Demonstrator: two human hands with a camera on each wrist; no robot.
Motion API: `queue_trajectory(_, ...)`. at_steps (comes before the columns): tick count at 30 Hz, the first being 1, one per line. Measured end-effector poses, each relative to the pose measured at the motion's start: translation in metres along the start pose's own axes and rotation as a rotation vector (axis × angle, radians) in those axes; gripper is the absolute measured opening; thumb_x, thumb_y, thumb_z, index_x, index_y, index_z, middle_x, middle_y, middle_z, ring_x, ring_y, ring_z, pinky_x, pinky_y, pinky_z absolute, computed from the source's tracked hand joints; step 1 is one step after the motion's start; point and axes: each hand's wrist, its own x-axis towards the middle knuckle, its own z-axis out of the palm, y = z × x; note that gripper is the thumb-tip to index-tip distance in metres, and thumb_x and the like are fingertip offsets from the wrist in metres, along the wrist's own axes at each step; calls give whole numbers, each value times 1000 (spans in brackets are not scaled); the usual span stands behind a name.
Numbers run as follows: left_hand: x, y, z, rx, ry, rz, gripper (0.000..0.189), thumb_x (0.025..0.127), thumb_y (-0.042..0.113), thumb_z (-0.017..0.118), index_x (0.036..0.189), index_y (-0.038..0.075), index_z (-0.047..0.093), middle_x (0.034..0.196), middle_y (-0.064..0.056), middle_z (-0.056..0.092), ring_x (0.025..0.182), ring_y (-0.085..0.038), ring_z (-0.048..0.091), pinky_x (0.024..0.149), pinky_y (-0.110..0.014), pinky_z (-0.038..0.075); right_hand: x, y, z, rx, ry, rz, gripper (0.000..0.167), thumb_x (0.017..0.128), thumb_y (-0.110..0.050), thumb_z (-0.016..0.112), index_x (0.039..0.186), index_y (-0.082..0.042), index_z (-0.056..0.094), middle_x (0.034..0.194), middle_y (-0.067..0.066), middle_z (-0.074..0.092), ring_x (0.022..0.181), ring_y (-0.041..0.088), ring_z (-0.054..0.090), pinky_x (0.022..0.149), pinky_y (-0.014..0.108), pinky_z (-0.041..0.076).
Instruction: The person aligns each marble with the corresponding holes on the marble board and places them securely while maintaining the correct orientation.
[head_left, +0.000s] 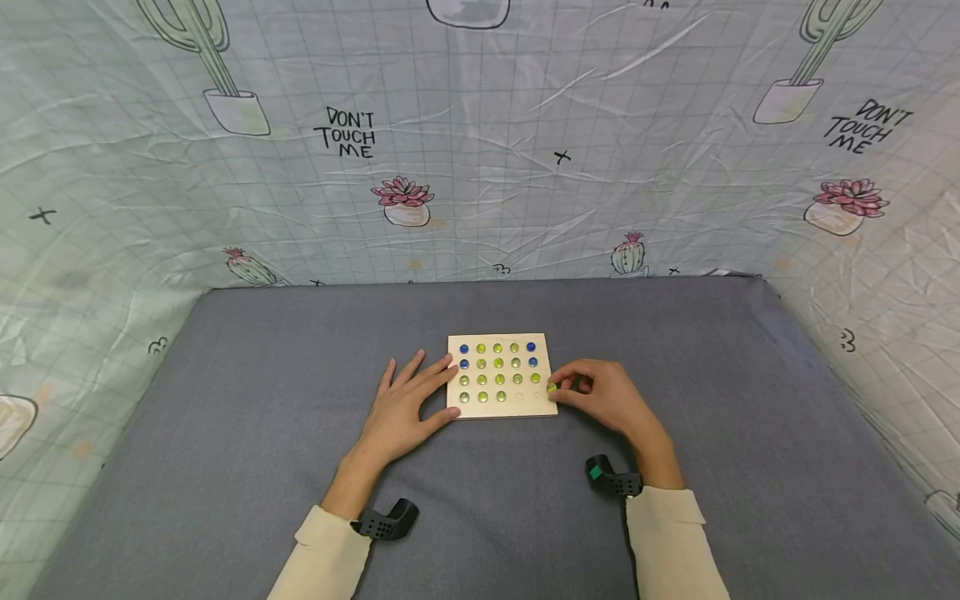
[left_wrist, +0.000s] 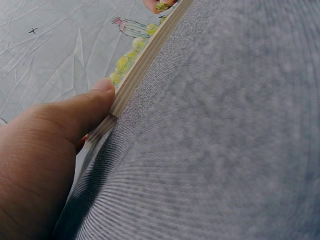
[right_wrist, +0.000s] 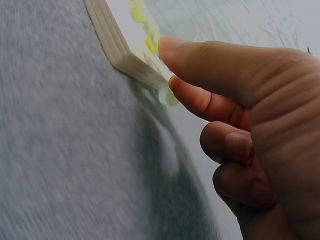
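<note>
A pale wooden board (head_left: pixel 491 409) lies flat on the grey cloth, with glass marbles in rows of round hollows. Most marbles are yellow-green (head_left: pixel 500 379); blue marbles (head_left: pixel 531 347) sit in the upper two rows at both ends. Two bare hollows (head_left: pixel 519 397) show at the lower right. My left hand (head_left: pixel 397 417), fingers spread, rests on the board's left edge; in the left wrist view its thumb (left_wrist: pixel 92 105) touches the near corner. At the right edge, my right hand (head_left: pixel 606 398) pinches a yellow-green marble (head_left: pixel 552 388) between thumb and fingertips, the other fingers curled.
Grey cloth (head_left: pixel 300 433) covers the table all around the board. Behind it hangs a pale curtain (head_left: pixel 487 208) printed with cacti and lettering, which also closes in both sides. Each wrist carries a black camera band (head_left: pixel 386 521).
</note>
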Motion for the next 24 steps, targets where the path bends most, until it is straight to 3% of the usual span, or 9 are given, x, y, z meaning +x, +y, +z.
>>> queue_trajectory(12, 0, 0, 0, 1, -2, -2, 63, 88, 50, 63, 142, 22, 49, 148, 4, 41, 141, -30, 26, 113, -58, 4, 7, -17, 15, 51, -79, -51, 11, 80, -18, 79, 89, -15, 73, 71, -7, 58, 55, 11, 44, 51, 23, 36)
queue_trajectory(24, 0, 1, -1, -1, 0, 1, 63, 88, 48, 64, 142, 20, 50, 148, 3, 41, 140, -30, 26, 113, -57, 4, 8, -21, 23, 30, -79, -75, 10, 80, -17, 79, 88, -16, 73, 70, -9, 58, 55, 10, 44, 50, 24, 37)
